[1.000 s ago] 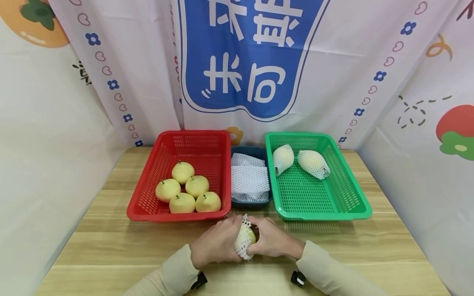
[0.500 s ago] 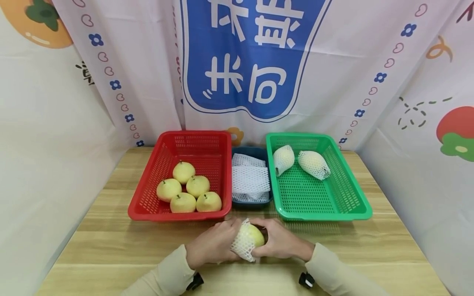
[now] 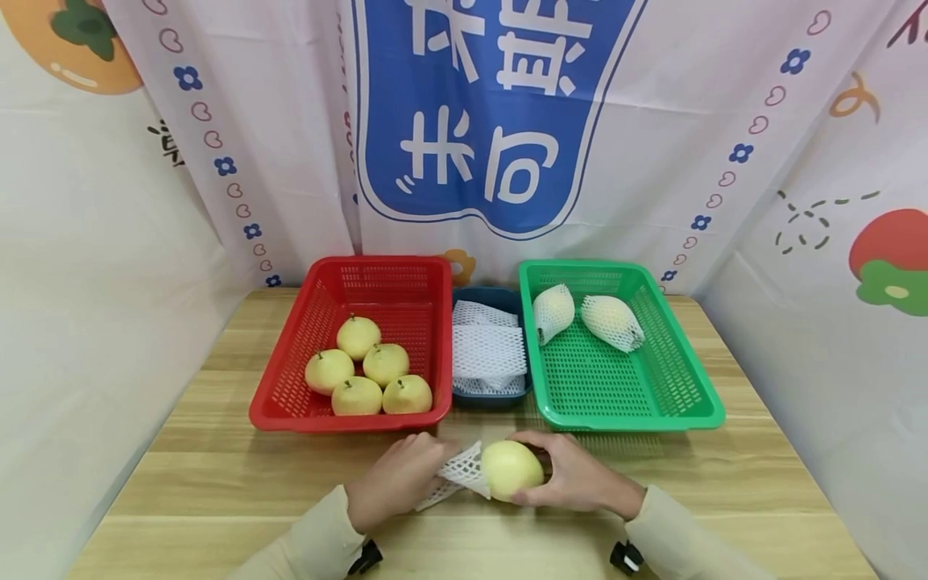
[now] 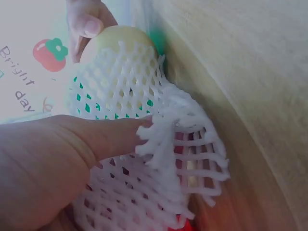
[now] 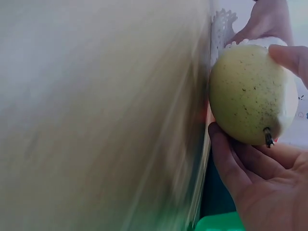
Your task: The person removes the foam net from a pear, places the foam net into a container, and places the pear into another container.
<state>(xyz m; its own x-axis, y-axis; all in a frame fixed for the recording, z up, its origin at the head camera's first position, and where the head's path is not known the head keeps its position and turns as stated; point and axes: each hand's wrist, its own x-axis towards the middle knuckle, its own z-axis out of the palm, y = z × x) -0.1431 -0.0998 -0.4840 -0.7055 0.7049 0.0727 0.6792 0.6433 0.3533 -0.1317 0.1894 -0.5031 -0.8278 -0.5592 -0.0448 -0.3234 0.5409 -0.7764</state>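
Note:
A yellow pear [image 3: 511, 470] is in my right hand [image 3: 576, 475], gripped between thumb and fingers on its right side. The right wrist view shows its dark stem and speckled skin [image 5: 250, 91]. My left hand [image 3: 400, 477] pinches a white foam net sleeve [image 3: 466, 470] to the left of the pear. In the left wrist view the sleeve's mouth overlaps only the pear's near end, and the thumb lies on the netting [image 4: 120, 82]. Most of the pear is bare. Both hands are just in front of the baskets, over the wooden table.
A red basket [image 3: 290, 422] with several bare pears stands at the left. Between the baskets a dark blue tray [image 3: 493, 400] holds a stack of foam nets [image 3: 489, 352]. In the green basket [image 3: 638, 422] at the right lie two netted pears. A printed cloth [image 3: 290, 145] hangs behind.
The pear has moved right with my right hand, and much of it has come out of the foam net. My left hand has shifted left with the net, widening the gap between the hands.

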